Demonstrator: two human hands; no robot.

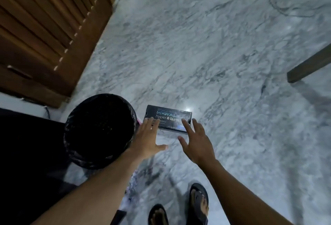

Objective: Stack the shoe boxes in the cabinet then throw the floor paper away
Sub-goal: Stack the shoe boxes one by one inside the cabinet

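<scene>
Head view. A dark shoe box (168, 119) lies on the marble floor (215, 45), with a black bin (100, 129) at its 9 o'clock and the louvred cabinet (44, 27) at 10 o'clock. The left hand (148, 138) and right hand (197, 142) reach over its ends, grip apart, holding nothing. Judged: this box is unstacked and paper disposal is outstanding.

One head cam, wide-angle, pitched steeply down at floor (223, 54). Arms run up from bottom edge to left grip (148, 135) and right grip (197, 142), near lens.

shoe box (168, 118) on floor (223, 54), right of bin (100, 129)
</scene>
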